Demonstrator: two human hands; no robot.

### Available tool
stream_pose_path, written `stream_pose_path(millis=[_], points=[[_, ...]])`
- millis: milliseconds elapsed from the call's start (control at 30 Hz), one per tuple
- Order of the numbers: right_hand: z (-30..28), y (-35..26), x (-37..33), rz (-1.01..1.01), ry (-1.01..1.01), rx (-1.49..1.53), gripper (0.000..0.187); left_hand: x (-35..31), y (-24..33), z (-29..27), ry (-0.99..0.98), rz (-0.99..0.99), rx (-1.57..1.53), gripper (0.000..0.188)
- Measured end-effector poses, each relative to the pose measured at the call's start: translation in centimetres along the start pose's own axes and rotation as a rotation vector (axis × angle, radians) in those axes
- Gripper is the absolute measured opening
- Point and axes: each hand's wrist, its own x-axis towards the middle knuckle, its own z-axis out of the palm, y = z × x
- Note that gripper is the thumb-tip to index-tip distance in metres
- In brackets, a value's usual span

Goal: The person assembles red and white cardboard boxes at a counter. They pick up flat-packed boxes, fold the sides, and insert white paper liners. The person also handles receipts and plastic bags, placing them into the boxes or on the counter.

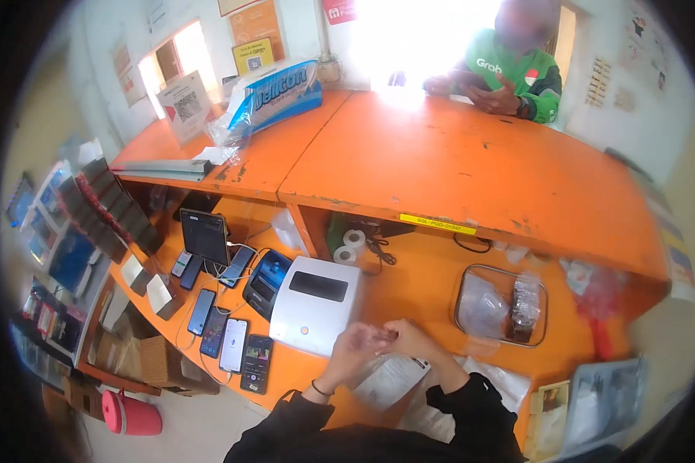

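My left hand (355, 349) and my right hand (421, 347) meet over the orange desk, just right of a white label printer (314, 316). The fingers of both are curled and pinched toward each other. Whatever lies between the fingertips is too small and hidden to make out. Under my hands lies a white printed paper (394, 382), tilted on the desk, with part of it covered by the left hand. White plastic bags (510, 384) lie beneath and beside my right forearm.
Several phones (232, 345) with cables and a tablet (205, 236) stand left of the printer. A blue device (269, 284) adjoins it. At right is a wire tray (546, 324) with plastic packs. Beyond the raised orange counter (440, 162), a person in green (510, 73) holds a phone.
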Motion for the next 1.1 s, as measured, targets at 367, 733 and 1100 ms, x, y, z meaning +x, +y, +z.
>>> stream_pose_path(millis=[367,733,1100], points=[[-2.1,-4.9,-2.0,-0.114,-0.334,0.081,0.015,-0.4,2.1,-3.1,-0.081,0.070,0.088,0.014],[-10.7,-24.9,-6.9,0.044,0.225,0.717,0.016,-11.3,-3.5,-12.1,0.018,-0.153,-0.206,0.007],[-23.6,-40.3,1.8,-0.506,0.603,0.531,0.015,-12.7,-3.9,-13.6,0.015,-0.113,-0.235,0.007]])
